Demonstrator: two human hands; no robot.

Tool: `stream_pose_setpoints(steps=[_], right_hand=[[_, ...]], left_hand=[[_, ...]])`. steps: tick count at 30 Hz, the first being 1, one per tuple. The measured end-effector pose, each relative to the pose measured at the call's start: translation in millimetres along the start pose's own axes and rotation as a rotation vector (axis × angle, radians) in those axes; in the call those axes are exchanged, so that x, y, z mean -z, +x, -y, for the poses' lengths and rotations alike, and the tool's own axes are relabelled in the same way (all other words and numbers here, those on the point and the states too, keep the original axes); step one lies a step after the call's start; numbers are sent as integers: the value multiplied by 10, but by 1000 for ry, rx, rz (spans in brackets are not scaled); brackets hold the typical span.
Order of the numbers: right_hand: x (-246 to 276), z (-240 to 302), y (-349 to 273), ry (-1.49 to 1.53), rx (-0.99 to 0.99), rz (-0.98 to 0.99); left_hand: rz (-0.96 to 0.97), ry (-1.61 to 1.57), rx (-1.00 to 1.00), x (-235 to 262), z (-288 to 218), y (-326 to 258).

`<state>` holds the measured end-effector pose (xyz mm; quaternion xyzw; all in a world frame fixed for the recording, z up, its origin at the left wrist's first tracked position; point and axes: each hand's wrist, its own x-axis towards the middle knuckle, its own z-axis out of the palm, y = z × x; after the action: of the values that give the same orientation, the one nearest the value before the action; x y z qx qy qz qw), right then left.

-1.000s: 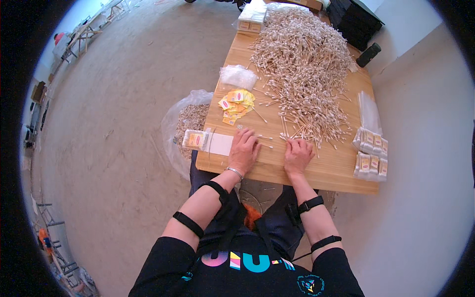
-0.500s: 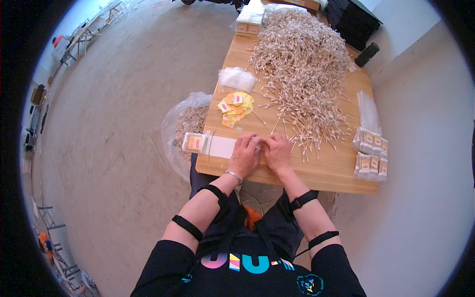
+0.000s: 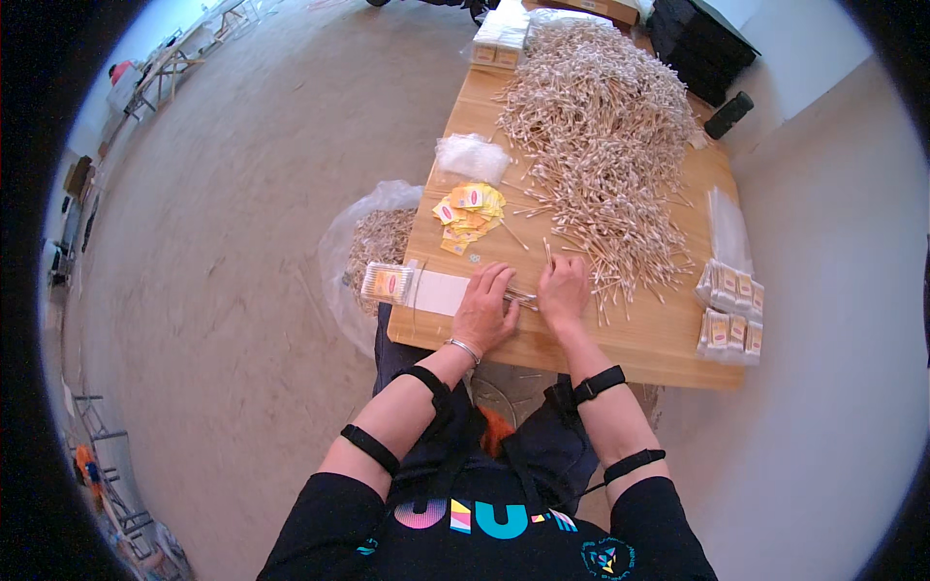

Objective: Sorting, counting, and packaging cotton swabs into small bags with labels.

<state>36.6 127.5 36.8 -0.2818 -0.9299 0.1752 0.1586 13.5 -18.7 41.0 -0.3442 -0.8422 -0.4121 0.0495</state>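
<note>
1. Your right hand (image 3: pixel 565 289), curled narrow at 1 white-tipped wooden swab (image 3: pixel 548 254), has parted from your left hand (image 3: pixel 481 312) since 0.5 s ago, so the handling looks unfinished; I cannot tell its grip.
2. Your left hand bends over several loose swabs (image 3: pixel 523 299), grip hidden.
3. Yellow paper cards (image 3: pixel 472 218) and a big swab heap (image 3: pixel 601 126) lie on the pale wooden table (image 3: pixel 630 344).
4. Grey floor (image 3: pixel 271 242) spreads left; a white wall (image 3: pixel 833 290) stands right.

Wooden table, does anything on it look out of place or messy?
Yes, mildly. One loose cotton swab lies beside the scattered yellow cards, apart from the main cotton swab heap. The cards overlap at uneven angles, unlike the packed swab bags lined up in rows at right. I see nothing clearly damaged.
</note>
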Motion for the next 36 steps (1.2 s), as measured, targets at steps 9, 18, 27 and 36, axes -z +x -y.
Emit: stream_pose_setpoints(steps=[9, 18, 27, 36], right_hand=[[-174, 15, 394, 144, 43, 28], [-212, 73, 255, 192, 211, -19], [6, -156, -260, 441, 318, 140], [411, -513, -649, 19, -37, -41]], left_hand=[[12, -61, 35, -31, 12, -3], [-70, -31, 71, -63, 15, -24], [43, 85, -41, -79, 64, -31], [112, 63, -111, 53, 3, -49]])
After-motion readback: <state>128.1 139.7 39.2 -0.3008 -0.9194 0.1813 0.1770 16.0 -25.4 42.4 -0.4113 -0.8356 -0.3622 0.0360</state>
